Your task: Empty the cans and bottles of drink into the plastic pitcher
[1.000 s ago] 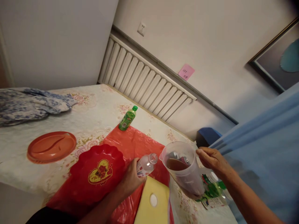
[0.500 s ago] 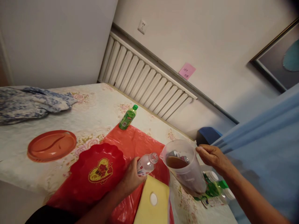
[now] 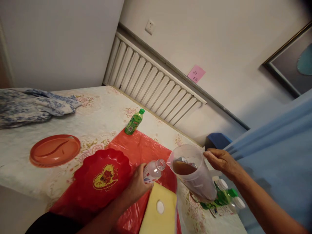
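My left hand (image 3: 138, 182) is closed round a clear plastic bottle (image 3: 153, 172) with a printed label; its uncapped mouth leans to the right. My right hand (image 3: 220, 161) grips the handle side of a translucent plastic pitcher (image 3: 198, 185), which is tilted left. Brown liquid (image 3: 183, 167) lies inside the pitcher, short of the spout. Spout and bottle mouth are close together, with a small gap between them. Below the bottle lies a yellow board (image 3: 162, 217) with a white oval thing (image 3: 160, 207) on it.
A red scalloped tray (image 3: 85, 175) stands on a red plastic sheet (image 3: 146, 146). Further off are a green-capped drink bottle (image 3: 134, 123), an orange lid (image 3: 53, 151) and a patterned cloth (image 3: 36, 107). Several bottles (image 3: 221, 195) lie behind the pitcher. A blue curtain (image 3: 280, 156) hangs at right.
The pitcher is tipped slightly more to the left, and the brown liquid has shifted a little toward the spout. The left hand and its bottle stay nearly still.
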A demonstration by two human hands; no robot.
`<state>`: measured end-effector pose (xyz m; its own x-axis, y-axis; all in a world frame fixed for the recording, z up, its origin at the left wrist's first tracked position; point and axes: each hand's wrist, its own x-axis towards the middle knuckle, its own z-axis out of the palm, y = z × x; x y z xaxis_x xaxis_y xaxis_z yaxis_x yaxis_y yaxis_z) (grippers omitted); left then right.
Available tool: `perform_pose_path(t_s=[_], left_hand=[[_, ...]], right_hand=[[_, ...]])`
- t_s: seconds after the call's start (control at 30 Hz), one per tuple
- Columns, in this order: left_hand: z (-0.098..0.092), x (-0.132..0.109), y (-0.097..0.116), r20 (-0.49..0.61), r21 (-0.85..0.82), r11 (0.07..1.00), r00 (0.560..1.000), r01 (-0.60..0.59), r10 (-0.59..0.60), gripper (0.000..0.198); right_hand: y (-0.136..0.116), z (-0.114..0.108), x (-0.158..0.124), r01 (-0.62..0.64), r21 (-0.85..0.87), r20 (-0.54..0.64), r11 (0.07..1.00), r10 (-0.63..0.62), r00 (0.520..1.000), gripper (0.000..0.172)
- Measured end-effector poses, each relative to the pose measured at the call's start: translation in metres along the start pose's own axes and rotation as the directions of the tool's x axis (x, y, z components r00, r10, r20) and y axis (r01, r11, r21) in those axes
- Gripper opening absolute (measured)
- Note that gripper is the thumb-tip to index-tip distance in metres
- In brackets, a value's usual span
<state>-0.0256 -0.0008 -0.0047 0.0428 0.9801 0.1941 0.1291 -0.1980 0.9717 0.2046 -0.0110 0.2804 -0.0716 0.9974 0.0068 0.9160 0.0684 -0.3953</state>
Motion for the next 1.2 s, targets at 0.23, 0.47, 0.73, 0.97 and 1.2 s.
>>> perform_pose_path(t_s=[0.23,0.47,0.73,0.97,1.2], left_hand=[[-0.002,0.000,0.003,0.014,-0.001,1.000,1.000,0.019,-0.019,0.063],[-0.003,0.000,0.003,0.029,-0.022,1.000,0.999,0.018,-0.018,0.063],[-0.005,0.000,0.008,0.035,-0.038,0.999,0.999,0.028,-0.026,0.062],[-0.002,-0.001,0.003,0.042,-0.068,0.997,0.999,0.038,-0.035,0.063],[0.000,0.000,0.000,0.020,-0.042,0.999,0.999,0.027,-0.026,0.063]], right_hand=[[-0.001,-0.002,0.003,0.030,-0.025,0.011,0.999,-0.029,1.000,0.051],[-0.010,-0.003,0.006,0.050,-0.093,0.015,0.994,-0.049,0.999,0.051],[-0.015,-0.004,0.007,0.064,-0.101,0.030,0.993,-0.061,0.998,0.050],[-0.021,-0.007,0.006,0.059,-0.106,0.043,0.993,-0.055,0.998,0.051],[-0.022,-0.007,0.005,0.049,-0.090,0.063,0.995,-0.043,0.997,0.052]])
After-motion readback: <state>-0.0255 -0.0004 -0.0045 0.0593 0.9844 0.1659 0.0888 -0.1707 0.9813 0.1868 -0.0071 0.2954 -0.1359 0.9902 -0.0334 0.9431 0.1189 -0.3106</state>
